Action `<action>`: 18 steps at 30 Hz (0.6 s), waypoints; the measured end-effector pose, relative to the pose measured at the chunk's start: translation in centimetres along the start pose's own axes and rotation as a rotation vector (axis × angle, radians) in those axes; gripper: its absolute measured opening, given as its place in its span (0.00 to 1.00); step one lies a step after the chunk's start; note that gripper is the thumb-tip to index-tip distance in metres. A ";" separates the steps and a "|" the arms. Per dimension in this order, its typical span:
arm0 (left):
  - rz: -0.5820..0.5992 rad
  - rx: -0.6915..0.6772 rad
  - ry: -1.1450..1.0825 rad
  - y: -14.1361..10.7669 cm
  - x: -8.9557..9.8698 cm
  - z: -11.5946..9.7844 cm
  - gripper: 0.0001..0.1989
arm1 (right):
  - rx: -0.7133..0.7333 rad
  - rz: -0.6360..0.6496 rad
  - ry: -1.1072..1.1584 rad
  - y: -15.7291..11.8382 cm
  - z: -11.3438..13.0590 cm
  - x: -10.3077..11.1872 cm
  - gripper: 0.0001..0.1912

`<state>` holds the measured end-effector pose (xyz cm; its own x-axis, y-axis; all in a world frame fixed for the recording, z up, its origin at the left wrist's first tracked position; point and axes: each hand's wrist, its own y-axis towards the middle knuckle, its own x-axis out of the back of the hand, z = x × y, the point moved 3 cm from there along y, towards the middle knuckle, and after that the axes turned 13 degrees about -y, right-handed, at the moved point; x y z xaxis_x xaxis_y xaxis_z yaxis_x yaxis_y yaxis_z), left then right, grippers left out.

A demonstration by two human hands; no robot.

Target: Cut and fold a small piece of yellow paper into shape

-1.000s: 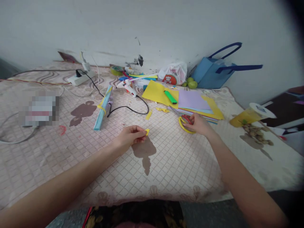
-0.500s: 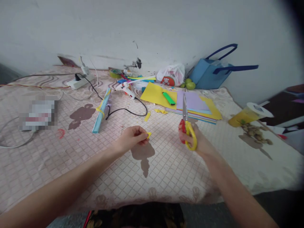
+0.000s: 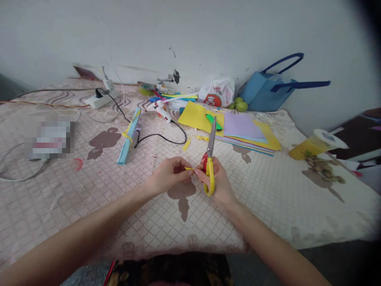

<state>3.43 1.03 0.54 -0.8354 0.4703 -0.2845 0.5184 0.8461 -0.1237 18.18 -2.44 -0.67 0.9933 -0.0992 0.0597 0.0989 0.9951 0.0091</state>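
Between thumb and fingers, my left hand [image 3: 171, 174] pinches a small yellow paper piece [image 3: 188, 169] above the middle of the cloth. My right hand [image 3: 217, 180] is closed around the red and yellow handles of the scissors [image 3: 211, 139], whose blades are together and point away from me. The right fingertips meet the left ones at the paper piece. Beyond the hands, a yellow strip [image 3: 186, 145] and small yellow scraps [image 3: 202, 138] lie on the cloth. A rolled blue paper [image 3: 129, 137] with a yellow band lies to the left.
Behind the hands are a white glue gun [image 3: 160, 110], a green cutter [image 3: 213, 122] on yellow paper [image 3: 190, 116], and purple paper [image 3: 241, 125]. A power strip [image 3: 101, 99] stands back left, a blue bag [image 3: 262, 93] back right. A yellow cup [image 3: 311, 147] tilts at right.
My right hand has moved left with the scissors, bringing its fingertips to the yellow piece in my left hand. The view has shifted slightly.
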 end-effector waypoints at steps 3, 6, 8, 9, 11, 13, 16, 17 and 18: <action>-0.046 0.078 -0.156 0.0 -0.1 0.5 0.09 | 0.019 -0.040 0.006 -0.2 0.0 -0.4 0.20; -0.082 0.070 -0.213 0.0 -0.2 0.7 0.10 | 0.011 -0.062 -0.021 -0.5 0.2 -0.5 0.19; -0.116 0.049 -0.249 -0.1 -0.3 0.5 0.10 | -0.012 -0.065 -0.061 -0.8 0.5 -0.3 0.17; -0.141 0.039 -0.281 -0.2 -0.4 0.3 0.10 | -0.014 -0.061 -0.097 -1.0 0.7 -0.1 0.16; -0.189 0.032 -0.375 -0.4 -0.6 -0.1 0.10 | 0.028 -0.034 -0.191 -1.6 1.0 0.4 0.15; -0.221 0.010 -0.490 -0.5 -1.0 -0.8 0.10 | 0.088 0.042 -0.297 -2.2 1.2 0.7 0.15; -0.254 -0.031 -0.604 -0.5 -1.8 -1.5 0.08 | 0.100 0.145 -0.422 -3.1 1.1 1.0 0.16; -0.262 -0.050 -0.628 -0.4 -2.0 -1.7 0.08 | 0.098 0.170 -0.454 -3.3 1.1 1.0 0.16; -0.267 -0.077 -0.645 -0.3 -2.3 -1.9 0.08 | 0.096 0.190 -0.481 -3.5 1.1 1.0 0.16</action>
<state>4.81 0.17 3.03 -0.6449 0.0209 -0.7640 0.2763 0.9384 -0.2075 18.73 -6.00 0.47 0.8512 0.0699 0.5202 -0.1082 0.9932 0.0437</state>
